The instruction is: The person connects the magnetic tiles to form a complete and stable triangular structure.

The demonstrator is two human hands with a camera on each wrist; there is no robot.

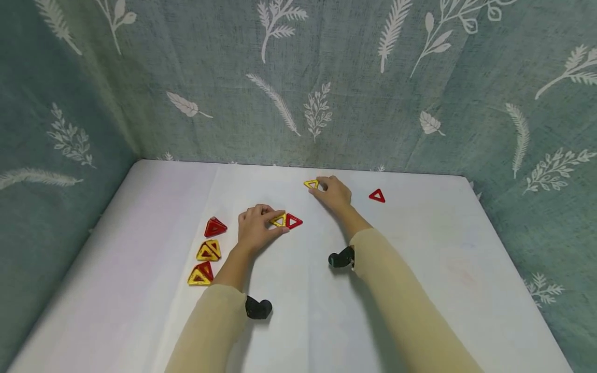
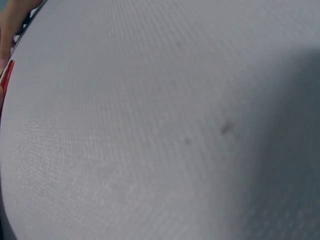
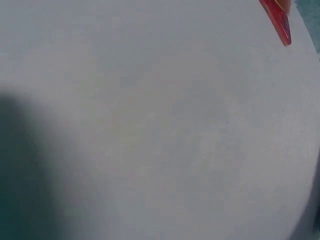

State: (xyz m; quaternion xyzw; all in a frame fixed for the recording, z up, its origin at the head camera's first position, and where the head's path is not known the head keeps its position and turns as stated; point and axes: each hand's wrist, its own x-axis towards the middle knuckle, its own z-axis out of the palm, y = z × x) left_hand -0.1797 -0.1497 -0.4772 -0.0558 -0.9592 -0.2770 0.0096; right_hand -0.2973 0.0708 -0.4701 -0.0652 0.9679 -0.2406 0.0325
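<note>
In the head view my left hand (image 1: 256, 228) holds a yellow triangular tile (image 1: 279, 220) between thumb and index finger, flat at the table's middle. A red triangular tile (image 1: 293, 221) lies edge to edge with it, near the thumb tip. Farther back, my right hand (image 1: 333, 195) pinches another yellow triangular tile (image 1: 311, 184) at its right side. Only a sliver of red tile (image 2: 6, 82) shows at the left wrist view's edge. The right wrist view catches a red tile corner (image 3: 281, 25) beside a fingertip.
Left of my left hand stand a red tile pile (image 1: 215, 227), a yellow-and-red pile (image 1: 209, 250) and another mixed pile (image 1: 201, 274). A single red triangle (image 1: 377, 195) lies right of my right hand. Patterned green cloth (image 1: 224, 134) walls the white table (image 1: 420, 290).
</note>
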